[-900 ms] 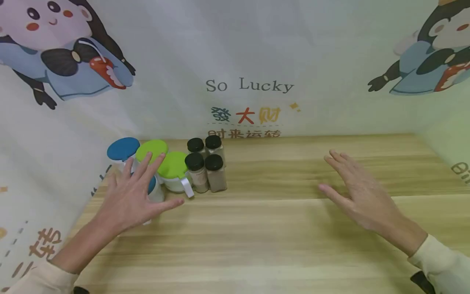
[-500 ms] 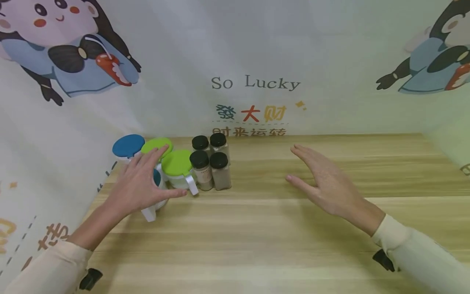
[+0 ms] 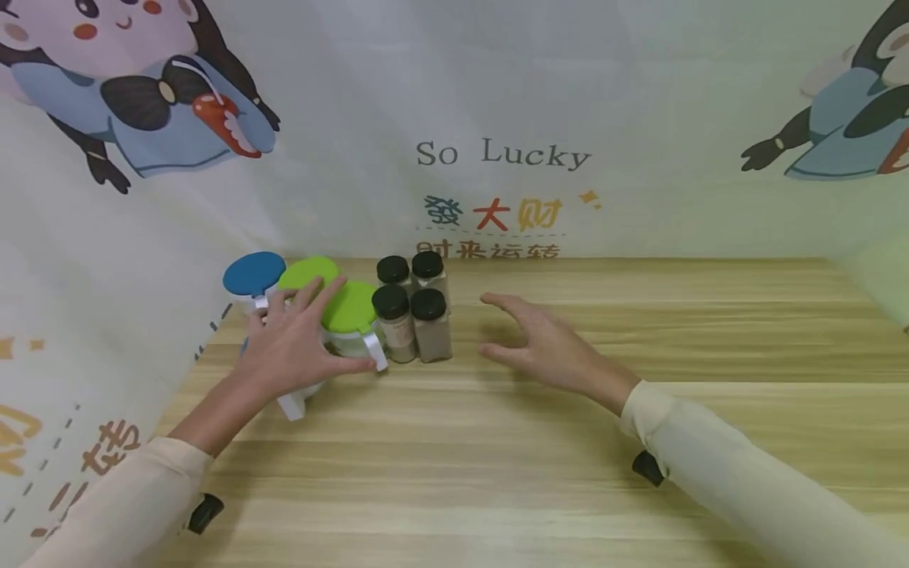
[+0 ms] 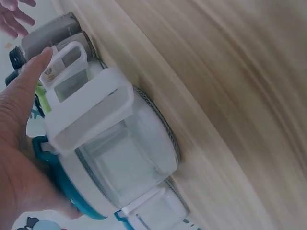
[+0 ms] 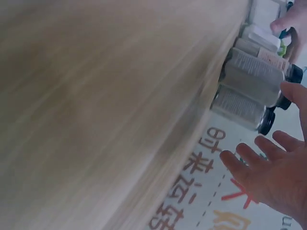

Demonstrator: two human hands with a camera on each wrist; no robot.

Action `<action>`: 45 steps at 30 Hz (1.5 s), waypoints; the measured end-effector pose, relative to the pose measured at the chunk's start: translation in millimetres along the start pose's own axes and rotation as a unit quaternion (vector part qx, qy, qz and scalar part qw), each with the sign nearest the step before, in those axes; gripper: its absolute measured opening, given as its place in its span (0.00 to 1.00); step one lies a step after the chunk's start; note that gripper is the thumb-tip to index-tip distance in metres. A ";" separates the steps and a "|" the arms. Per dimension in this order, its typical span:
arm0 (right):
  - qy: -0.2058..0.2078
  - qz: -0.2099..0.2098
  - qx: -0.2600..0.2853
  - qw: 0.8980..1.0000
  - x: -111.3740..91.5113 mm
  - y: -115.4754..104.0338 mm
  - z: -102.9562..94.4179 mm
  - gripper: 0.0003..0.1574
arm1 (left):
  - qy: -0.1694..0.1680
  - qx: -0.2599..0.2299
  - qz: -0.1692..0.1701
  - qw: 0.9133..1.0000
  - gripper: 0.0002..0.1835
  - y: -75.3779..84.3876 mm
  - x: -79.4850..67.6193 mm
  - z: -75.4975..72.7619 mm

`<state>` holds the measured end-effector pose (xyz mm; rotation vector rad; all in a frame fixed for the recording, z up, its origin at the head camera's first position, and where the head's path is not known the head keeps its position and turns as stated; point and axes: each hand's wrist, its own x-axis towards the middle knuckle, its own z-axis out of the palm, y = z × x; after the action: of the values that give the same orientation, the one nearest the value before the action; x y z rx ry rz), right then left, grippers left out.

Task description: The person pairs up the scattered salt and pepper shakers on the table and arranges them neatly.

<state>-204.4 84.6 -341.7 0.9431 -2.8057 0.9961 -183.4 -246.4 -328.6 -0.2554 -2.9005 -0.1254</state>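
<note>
Over the clear jars at the left, my left hand (image 3: 294,347) is spread with its thumb beside the white handle of the front green-lidded jar (image 3: 349,309). Most of the front blue-lidded jar (image 4: 129,158) is hidden behind this hand in the head view; the left wrist view shows its lid beside the palm. My right hand (image 3: 554,347) reaches leftward, thumb and fingers apart, with a gap to the black-capped spice bottles (image 3: 432,335). Those stand upright in a tight block, grey-brown powder in the front ones. Nothing is held by either hand.
A second green-lidded jar (image 3: 308,270) and another blue-lidded jar (image 3: 253,274) stand behind, near the back left corner. The wooden table (image 3: 497,473) meets a printed cloth backdrop (image 3: 341,158) along its rear and left edges.
My right hand has travelled left across the table towards the spice bottles. My left hand has shifted slightly right and further over the jars. The bottles and jars keep their arrangement.
</note>
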 end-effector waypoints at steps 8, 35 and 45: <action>0.015 -0.005 0.054 0.998 26.4 -16.1 20.2 0.39 | -0.005 0.011 0.027 1.000 0.63 -3.1 8.2 4.9; 0.028 0.009 0.090 0.995 48.2 -18.7 36.8 0.34 | -0.044 0.035 0.073 0.996 0.59 7.6 3.3 -4.4; 0.008 0.015 0.127 0.992 44.1 -15.2 34.2 0.45 | -0.048 -0.008 0.089 0.995 0.58 4.9 8.6 -3.1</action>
<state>-226.1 31.8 -351.1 0.9113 -2.7329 1.3823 -190.1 -240.5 -323.2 -0.5356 -2.9540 -0.1087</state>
